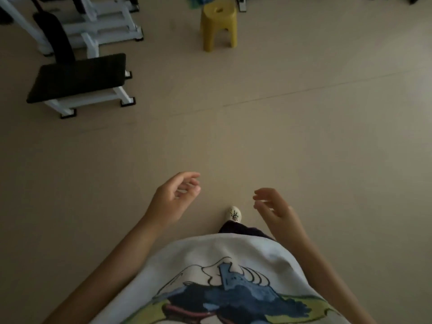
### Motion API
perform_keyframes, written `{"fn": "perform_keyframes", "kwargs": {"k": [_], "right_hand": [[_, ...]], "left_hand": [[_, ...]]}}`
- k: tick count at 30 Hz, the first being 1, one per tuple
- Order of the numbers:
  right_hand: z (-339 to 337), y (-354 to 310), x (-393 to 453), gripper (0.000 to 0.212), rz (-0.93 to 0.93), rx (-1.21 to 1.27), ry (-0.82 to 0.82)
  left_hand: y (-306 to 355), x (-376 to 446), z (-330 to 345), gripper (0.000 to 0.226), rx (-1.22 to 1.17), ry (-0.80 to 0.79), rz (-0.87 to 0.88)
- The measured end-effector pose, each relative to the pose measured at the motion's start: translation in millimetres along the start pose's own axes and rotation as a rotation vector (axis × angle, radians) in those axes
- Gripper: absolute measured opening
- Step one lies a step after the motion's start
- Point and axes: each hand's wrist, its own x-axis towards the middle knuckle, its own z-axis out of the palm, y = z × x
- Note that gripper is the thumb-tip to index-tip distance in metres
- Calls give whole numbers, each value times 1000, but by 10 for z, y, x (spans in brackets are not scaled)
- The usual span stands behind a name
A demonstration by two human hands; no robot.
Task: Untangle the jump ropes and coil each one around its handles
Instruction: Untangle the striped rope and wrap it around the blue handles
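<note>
No jump rope can be made out for sure in this view. On top of the yellow stool (219, 26) at the far centre lies a blue-green bundle (199, 1), cut off by the top edge. My left hand (174, 197) hangs in front of my body, fingers loosely curled, holding nothing. My right hand (274, 208) is a short way to its right, also relaxed and empty. Both hands are over bare floor, far from the stool.
A black padded bench on a white frame (77, 78) stands at the far left, with more white gym equipment (105, 22) behind it. A white machine foot (242, 3) sits right of the stool. My shoe (233, 213) shows between my hands. Beige floor lies between me and the stool.
</note>
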Motion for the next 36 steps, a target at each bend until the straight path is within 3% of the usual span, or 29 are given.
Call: {"fn": "perform_keyframes", "kwargs": {"k": [2,5,13,19,29,33,36], "right_hand": [[-244,-275,607,19,-22,-15,-7],[-468,-726,1515,19,-81,-51,-23],[-644,-1721,4091,23,-202,-118,-127],[-954,-2442,5714,22,-135,-137,-125],[-1690,-2959,8300,21,-1,-43,-16],[-1970,-3365,9597,19,-18,-30,-32],[-2112,-3864,10542,20,-57,-47,-60]], "left_hand": [[188,491,-10,21,0,-20,-15],[368,1187,-86,24,19,-17,-39],[571,3384,-528,19,-79,102,-138],[1285,5297,-1051,25,-106,65,-139],[2558,8583,-1593,26,-68,-1,58],[2935,9711,-1849,36,-43,35,15],[3189,10427,-2070,24,-63,66,-44]]}}
